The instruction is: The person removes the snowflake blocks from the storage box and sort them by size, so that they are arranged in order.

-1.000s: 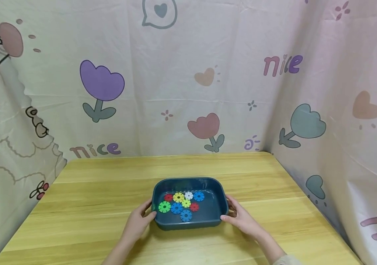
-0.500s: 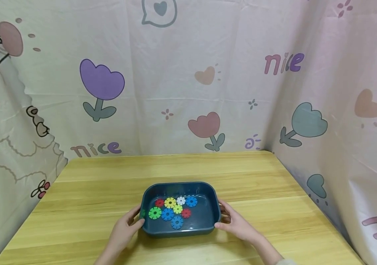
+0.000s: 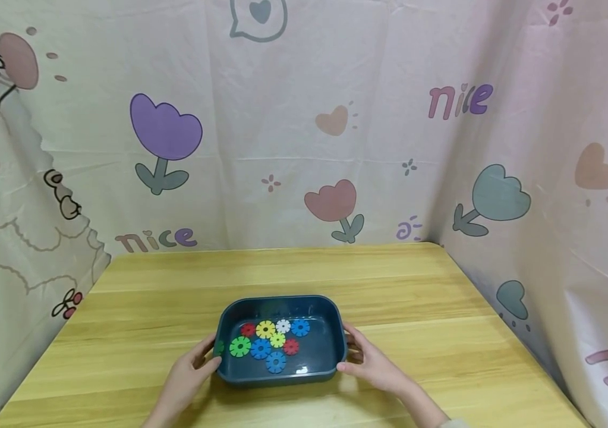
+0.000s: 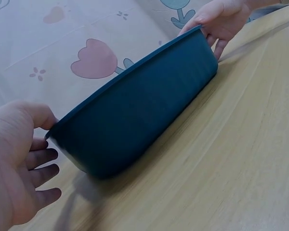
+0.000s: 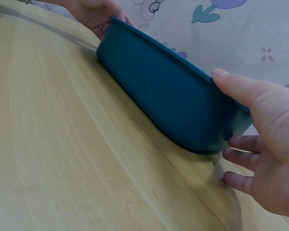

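At lower centre, red, yellow, green, blue and white discs (image 3: 274, 340) are dotting a dark blue-green tray (image 3: 318, 345).

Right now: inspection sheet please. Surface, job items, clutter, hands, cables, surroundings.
Surface: pale yellow wood-grain table.
Job items: dark blue-green, round-cornered rectangular tray; flat, round, notched discs in red, yellow, white, blue and green lie inside, mostly toward its left.
Clutter: nothing seen.
Left hand: holds the tray's left end, thumb at rim.
Right hand: holds its right end, thumb at rim.
Cables: nothing seen.
Surroundings: pale curtain-like backdrop printed with flowers and hearts.
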Available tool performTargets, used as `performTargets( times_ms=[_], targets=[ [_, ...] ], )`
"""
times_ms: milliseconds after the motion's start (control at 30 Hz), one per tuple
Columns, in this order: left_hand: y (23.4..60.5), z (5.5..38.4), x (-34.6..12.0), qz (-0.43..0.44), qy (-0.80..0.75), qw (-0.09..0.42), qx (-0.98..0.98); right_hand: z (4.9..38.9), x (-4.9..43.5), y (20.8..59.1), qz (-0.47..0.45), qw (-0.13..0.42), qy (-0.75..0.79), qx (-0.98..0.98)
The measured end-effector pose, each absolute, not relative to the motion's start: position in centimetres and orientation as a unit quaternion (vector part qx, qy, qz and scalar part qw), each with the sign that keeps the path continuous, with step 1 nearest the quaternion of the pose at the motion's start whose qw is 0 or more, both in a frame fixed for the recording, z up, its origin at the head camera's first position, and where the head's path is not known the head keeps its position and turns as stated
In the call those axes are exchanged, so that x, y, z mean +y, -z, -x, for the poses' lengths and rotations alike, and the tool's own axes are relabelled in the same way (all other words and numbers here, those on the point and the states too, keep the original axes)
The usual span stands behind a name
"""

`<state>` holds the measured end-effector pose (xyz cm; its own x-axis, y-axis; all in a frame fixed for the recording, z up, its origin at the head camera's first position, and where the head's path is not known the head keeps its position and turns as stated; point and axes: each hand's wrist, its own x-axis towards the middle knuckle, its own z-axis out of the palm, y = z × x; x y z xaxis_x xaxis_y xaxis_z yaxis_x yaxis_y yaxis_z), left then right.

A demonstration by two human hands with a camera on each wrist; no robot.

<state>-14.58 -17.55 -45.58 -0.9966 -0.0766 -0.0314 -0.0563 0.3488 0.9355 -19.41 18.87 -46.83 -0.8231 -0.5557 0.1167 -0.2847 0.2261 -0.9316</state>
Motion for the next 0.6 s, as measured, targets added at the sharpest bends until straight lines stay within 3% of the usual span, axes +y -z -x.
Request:
performTargets(
  times_ms=[600],
  targets=[
    [45.0, 13.8, -19.2, -0.066, 0.558, -0.031, -0.826, 19.1, 17.3, 47.1, 0.266, 0.147, 0.564, 0.767]
  ],
)
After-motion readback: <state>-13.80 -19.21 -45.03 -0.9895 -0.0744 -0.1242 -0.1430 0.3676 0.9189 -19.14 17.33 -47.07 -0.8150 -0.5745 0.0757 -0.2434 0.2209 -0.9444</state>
